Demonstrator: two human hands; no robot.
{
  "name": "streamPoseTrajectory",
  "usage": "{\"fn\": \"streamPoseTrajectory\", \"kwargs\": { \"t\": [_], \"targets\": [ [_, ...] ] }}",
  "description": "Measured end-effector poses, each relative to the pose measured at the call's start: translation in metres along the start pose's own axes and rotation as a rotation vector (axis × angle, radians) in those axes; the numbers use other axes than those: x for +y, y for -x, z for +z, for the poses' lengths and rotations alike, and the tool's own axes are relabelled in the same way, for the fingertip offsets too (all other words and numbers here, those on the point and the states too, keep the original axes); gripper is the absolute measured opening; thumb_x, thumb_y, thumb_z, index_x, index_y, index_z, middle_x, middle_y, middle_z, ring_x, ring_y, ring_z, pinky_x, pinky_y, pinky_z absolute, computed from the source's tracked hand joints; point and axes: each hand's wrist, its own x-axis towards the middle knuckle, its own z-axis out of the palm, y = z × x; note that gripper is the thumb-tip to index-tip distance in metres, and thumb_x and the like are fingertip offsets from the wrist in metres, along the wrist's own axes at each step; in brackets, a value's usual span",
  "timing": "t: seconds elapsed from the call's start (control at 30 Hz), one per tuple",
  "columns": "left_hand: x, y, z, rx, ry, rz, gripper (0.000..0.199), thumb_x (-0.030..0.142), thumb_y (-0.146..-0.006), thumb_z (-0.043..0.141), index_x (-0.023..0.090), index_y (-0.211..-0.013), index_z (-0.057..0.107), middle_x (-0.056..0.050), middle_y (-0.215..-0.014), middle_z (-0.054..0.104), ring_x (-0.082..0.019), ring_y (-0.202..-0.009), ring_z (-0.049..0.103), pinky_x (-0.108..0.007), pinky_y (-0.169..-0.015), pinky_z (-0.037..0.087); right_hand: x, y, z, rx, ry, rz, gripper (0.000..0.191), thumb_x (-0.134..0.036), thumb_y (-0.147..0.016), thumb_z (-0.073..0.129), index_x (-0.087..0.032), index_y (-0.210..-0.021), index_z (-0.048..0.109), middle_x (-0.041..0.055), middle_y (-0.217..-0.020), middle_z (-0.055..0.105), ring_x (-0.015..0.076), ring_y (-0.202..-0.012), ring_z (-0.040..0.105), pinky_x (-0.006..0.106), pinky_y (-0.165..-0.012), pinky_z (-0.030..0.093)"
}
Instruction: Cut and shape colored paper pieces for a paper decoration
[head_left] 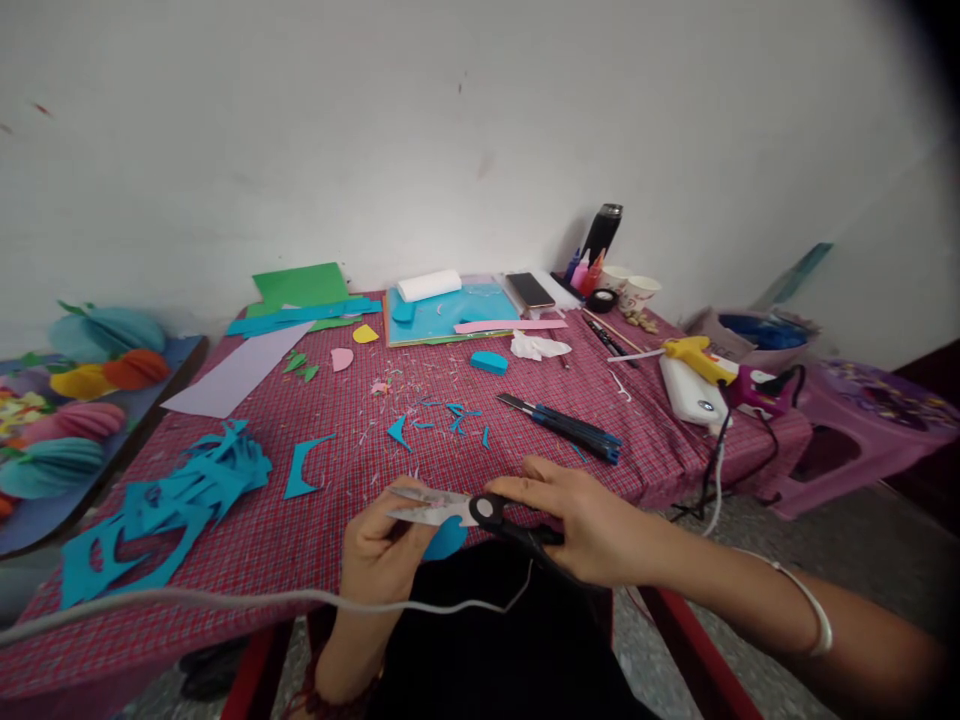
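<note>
Indoors, checked tablecloth (pixel 307 530), pale wall (pixel 300 130), left fingers (pixel 373 515) pinching blue paper (pixel 448 540), right fingers (pixel 525 491) clamped on scissors (pixel 486 511)

You are in a paper craft spot, with scissors (pixel 480 510), a glue gun (pixel 701 360) and cut paper (pixel 169 505) on a surface (pixel 442 400).

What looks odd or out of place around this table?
Blue offcuts lie heaped at the left of the checked cloth, with tiny clippings scattered mid-table: untidy, but probably just cutting mess. Odder is the white cord crossing in front of the left forearm, where it might snag. No spill shows.
</note>
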Motion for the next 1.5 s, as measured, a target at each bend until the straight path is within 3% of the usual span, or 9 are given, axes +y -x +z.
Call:
{"fn": "streamPoseTrajectory", "kwargs": {
  "t": [0.33, 0.5, 0.73, 0.87, 1.0, 1.1, 1.23, 1.37, 1.5],
  "targets": [
    [-0.026, 0.003, -0.01, 0.075, -0.11, 0.026, 0.008, 0.015, -0.067, 0.075, 0.02, -0.073, 0.072, -0.004, -0.077, 0.069, -0.018, -0.081, 0.063, -0.028, -0.072, 0.052, -0.001, -0.003, -0.001, -0.029, 0.076, 0.076, 0.062, -0.009, -0.071, 0.059, -0.025, -0.13, 0.049, 0.0069, -0.103, 0.054, 0.0192, -0.089, 0.055, 0.032, -0.078, 0.044],
    [-0.018, 0.002, -0.004, 0.063, -0.122, -0.005, 0.002, 0.019, -0.068, 0.073, 0.019, -0.07, 0.072, -0.004, -0.075, 0.068, -0.018, -0.078, 0.063, -0.031, -0.073, 0.051, 0.0, -0.002, 0.001, -0.021, 0.059, 0.062, 0.05, -0.026, -0.078, 0.063, -0.022, -0.127, 0.052, 0.0084, -0.101, 0.056, 0.0199, -0.087, 0.056, 0.033, -0.077, 0.045],
    [0.0, 0.0, -0.001, 0.034, -0.235, -0.04, 0.003, 0.019, -0.074, 0.068, 0.019, -0.075, 0.071, -0.002, -0.074, 0.066, -0.014, -0.068, 0.059, -0.026, -0.061, 0.046, 0.012, -0.007, 0.005, 0.02, -0.008, -0.036, 0.044, -0.012, -0.083, 0.055, -0.02, -0.126, 0.054, 0.0078, -0.1, 0.064, 0.0169, -0.088, 0.059, 0.028, -0.076, 0.046],
    [0.011, -0.005, -0.009, 0.011, -0.42, 0.321, 0.014, 0.013, -0.078, 0.063, 0.023, -0.083, 0.071, -0.002, -0.078, 0.066, -0.016, -0.076, 0.06, -0.03, -0.067, 0.048, 0.035, -0.026, 0.004, 0.159, 0.136, 0.056, 0.042, -0.014, -0.081, 0.056, -0.02, -0.122, 0.056, 0.0085, -0.11, 0.063, 0.0204, -0.098, 0.059, 0.035, -0.086, 0.046],
    [0.017, -0.005, -0.019, 0.068, -0.742, 0.777, 0.032, 0.004, -0.071, 0.067, 0.03, -0.09, 0.07, 0.0, -0.088, 0.069, -0.02, -0.094, 0.059, -0.041, -0.087, 0.047, 0.053, -0.043, 0.005, 0.146, 0.267, 0.074, 0.047, -0.012, -0.081, 0.055, -0.019, -0.127, 0.052, 0.0103, -0.116, 0.059, 0.0213, -0.104, 0.057, 0.038, -0.092, 0.044],
    [0.017, -0.001, -0.023, 0.111, -0.903, 0.926, 0.037, 0.003, -0.067, 0.071, 0.032, -0.091, 0.07, 0.001, -0.088, 0.07, -0.021, -0.094, 0.059, -0.043, -0.089, 0.047, 0.051, -0.048, 0.007, 0.128, 0.259, 0.03, 0.038, -0.011, -0.084, 0.051, -0.017, -0.121, 0.057, 0.0103, -0.109, 0.06, 0.0205, -0.103, 0.055, 0.039, -0.093, 0.042],
    [0.013, 0.003, -0.023, 0.092, -0.968, 0.995, 0.035, 0.004, -0.066, 0.073, 0.028, -0.091, 0.07, -0.001, -0.087, 0.07, -0.021, -0.095, 0.058, -0.042, -0.09, 0.048, 0.025, -0.048, 0.009, 0.165, -0.104, 0.06, 0.019, -0.022, -0.09, 0.047, -0.014, -0.097, 0.062, 0.0082, -0.094, 0.061, 0.0181, -0.09, 0.057, 0.036, -0.084, 0.045],
    [0.009, 0.006, -0.021, 0.02, -0.991, 0.997, 0.031, 0.01, -0.07, 0.071, 0.03, -0.095, 0.069, 0.0, -0.088, 0.071, -0.021, -0.094, 0.059, -0.042, -0.092, 0.047, -0.003, -0.054, 0.019, -0.081, -0.823, 0.151, 0.038, -0.049, -0.09, 0.042, -0.015, -0.077, 0.055, 0.0003, -0.066, 0.057, 0.0109, -0.057, 0.054, 0.026, -0.057, 0.045],
    [0.004, 0.004, -0.019, -0.007, -0.971, 0.981, 0.034, 0.011, -0.072, 0.069, 0.033, -0.098, 0.068, 0.0, -0.094, 0.069, -0.021, -0.097, 0.059, -0.042, -0.093, 0.047, -0.008, -0.064, 0.034, -0.065, -1.085, 0.273, 0.037, -0.05, -0.075, 0.064, -0.016, -0.068, 0.05, -0.0057, -0.055, 0.048, 0.0066, -0.047, 0.045, 0.019, -0.048, 0.036]
  ]
}}
